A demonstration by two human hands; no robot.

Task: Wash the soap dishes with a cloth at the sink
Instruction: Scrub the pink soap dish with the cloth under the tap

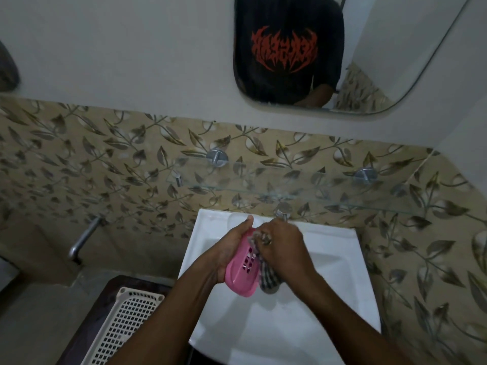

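White sink (329, 262), 2 hands above the basin.
Your left hand (229, 248) grips the pink soap dish (241, 272); at its 3 o'clock your right hand (284, 248) grips the checked cloth (267, 279).

glass shelf (303, 191) and tap (282, 213) overhang sink (329, 259) back, basin front open, basket (123, 325) left

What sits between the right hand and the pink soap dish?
In the head view, a checked cloth lies between the right hand and the pink soap dish, pressed against it.

Dim light. Leaf-print tiles (110, 159) behind hands; white wall (118, 48) w/ mirror (395, 48) above (glass shelf (316, 191) between).
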